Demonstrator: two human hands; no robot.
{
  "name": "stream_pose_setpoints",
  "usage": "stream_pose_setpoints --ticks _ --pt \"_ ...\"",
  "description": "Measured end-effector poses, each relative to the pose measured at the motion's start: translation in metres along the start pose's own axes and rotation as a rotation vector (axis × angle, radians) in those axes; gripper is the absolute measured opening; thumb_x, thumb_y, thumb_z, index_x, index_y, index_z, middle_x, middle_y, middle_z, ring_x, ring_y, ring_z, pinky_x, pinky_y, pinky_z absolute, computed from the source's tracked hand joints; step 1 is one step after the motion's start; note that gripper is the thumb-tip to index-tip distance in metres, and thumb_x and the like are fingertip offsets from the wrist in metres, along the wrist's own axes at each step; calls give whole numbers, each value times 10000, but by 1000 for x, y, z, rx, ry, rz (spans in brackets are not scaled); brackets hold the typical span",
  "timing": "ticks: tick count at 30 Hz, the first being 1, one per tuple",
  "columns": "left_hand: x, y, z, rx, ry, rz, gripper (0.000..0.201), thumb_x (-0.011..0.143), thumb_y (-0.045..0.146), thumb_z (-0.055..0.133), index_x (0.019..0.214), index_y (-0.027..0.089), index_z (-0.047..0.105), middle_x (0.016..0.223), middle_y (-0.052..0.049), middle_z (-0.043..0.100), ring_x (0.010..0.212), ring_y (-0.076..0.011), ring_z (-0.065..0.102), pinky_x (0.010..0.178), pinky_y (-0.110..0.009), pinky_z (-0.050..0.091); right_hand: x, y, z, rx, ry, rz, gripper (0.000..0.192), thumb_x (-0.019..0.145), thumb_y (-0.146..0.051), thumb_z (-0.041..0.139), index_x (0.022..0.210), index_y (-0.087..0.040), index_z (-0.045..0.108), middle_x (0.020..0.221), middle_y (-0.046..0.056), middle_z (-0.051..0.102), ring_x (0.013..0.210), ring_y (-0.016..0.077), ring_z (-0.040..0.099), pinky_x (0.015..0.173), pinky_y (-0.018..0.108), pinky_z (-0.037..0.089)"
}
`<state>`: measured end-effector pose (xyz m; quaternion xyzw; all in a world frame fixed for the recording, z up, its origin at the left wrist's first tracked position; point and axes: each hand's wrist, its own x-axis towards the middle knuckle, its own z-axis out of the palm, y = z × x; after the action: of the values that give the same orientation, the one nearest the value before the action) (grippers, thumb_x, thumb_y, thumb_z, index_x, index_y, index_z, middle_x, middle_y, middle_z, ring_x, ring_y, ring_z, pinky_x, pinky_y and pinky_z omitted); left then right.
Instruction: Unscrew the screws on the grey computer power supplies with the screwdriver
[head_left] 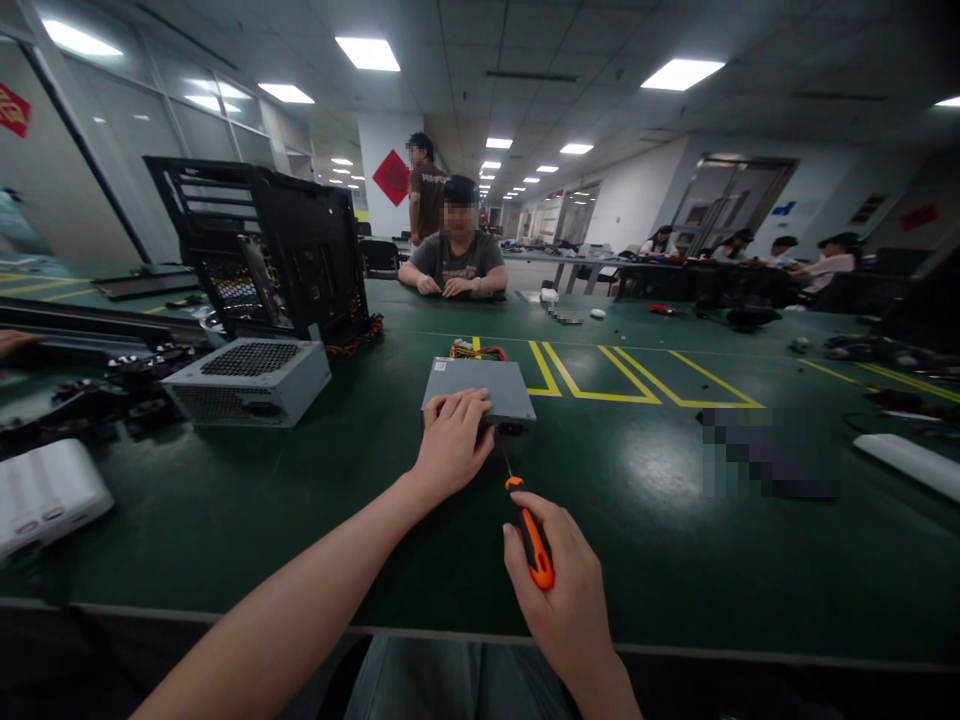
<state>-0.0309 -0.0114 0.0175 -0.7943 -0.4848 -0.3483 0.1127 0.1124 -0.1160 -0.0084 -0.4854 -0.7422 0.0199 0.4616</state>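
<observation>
text: none legible | red diamond sign (391, 177) on pillar behind black computer case (270, 250): character too blurred | red sign (13, 110) left of case: unreadable | blue door sign (783, 208) far right of case: unreadable

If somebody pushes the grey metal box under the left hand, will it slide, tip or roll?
The grey metal box would probably slide, not roll: it is flat-sided and lies low on the smooth green table. Tipping seems unlikely, since it is wider than tall. The left hand pressing on it likely steadies it against the screwdriver in the right hand.

orange-black screwdriver (534, 548), grey power supply (495, 388), green table (660, 520)
</observation>
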Motion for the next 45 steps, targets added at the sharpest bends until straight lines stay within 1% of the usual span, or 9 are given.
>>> stream_pose_setpoints --ticks 4,8,14,18,26,32,35,41,45 --pt "-1 -1 2 0 10 -10 210 837 240 478 1044 210 502 1247 -39 544 1173 -200 444 968 -395 263 1 0 -1 -42 -7 -42 215 821 -169 458 1024 -187 524 818 37 562 742 160 539 662 301 459" --pt "-1 -1 4 0 15 -11 208 840 240 475 1044 211 503 1252 -38 541 1173 -202 444 964 -398 266 2 -3 -3 -43 -15 -49 204 828 -215 480 1022 -190 536 824 39 563 746 162 539 658 301 459" --pt "-1 -2 3 -7 16 -5 203 840 237 479 1040 211 502 1241 -42 550 1168 -202 448 960 -399 264 1 -2 -2 -5 0 15 262 851 -282 470 1099 -200 489 912 47 603 808 162 583 698 290 486" --pt "0 -2 3 -11 22 -3 198 841 237 478 1036 209 499 1237 -39 551 1165 -200 452 958 -397 267 -1 1 1 13 12 56 245 837 -277 482 1065 -190 486 920 50 605 799 156 597 688 272 495" --pt "-1 -2 4 -12 15 -12 207 844 236 475 1046 210 507 1244 -45 546 1170 -202 445 961 -399 270 1 1 0 -46 27 -56 197 819 -187 466 1006 -197 528 810 36 561 737 163 543 651 303 466" --pt "0 -2 3 -20 15 -10 202 842 240 474 1039 209 506 1244 -50 547 1167 -208 449 958 -405 267 -2 2 -1 18 13 59 267 850 -305 473 1097 -205 481 926 56 601 807 168 585 683 295 488" --pt "0 -2 3 -24 20 -7 197 837 241 483 1030 210 507 1235 -45 553 1159 -203 456 956 -400 268 -3 2 1 70 26 121 253 849 -306 470 1076 -195 474 900 49 611 777 153 604 673 266 494" --pt "0 -2 3 -26 13 -13 206 842 242 472 1042 211 509 1239 -50 550 1170 -205 446 957 -401 269 -1 1 0 -38 60 -22 166 814 -212 485 976 -199 520 816 30 571 726 158 557 646 288 468" --pt "0 -1 2 -31 0 -21 205 845 238 462 1042 212 512 1239 -54 548 1170 -208 445 959 -408 270 1 -1 -3 -35 49 -37 163 829 -216 465 978 -200 530 801 30 553 732 163 539 647 301 458"
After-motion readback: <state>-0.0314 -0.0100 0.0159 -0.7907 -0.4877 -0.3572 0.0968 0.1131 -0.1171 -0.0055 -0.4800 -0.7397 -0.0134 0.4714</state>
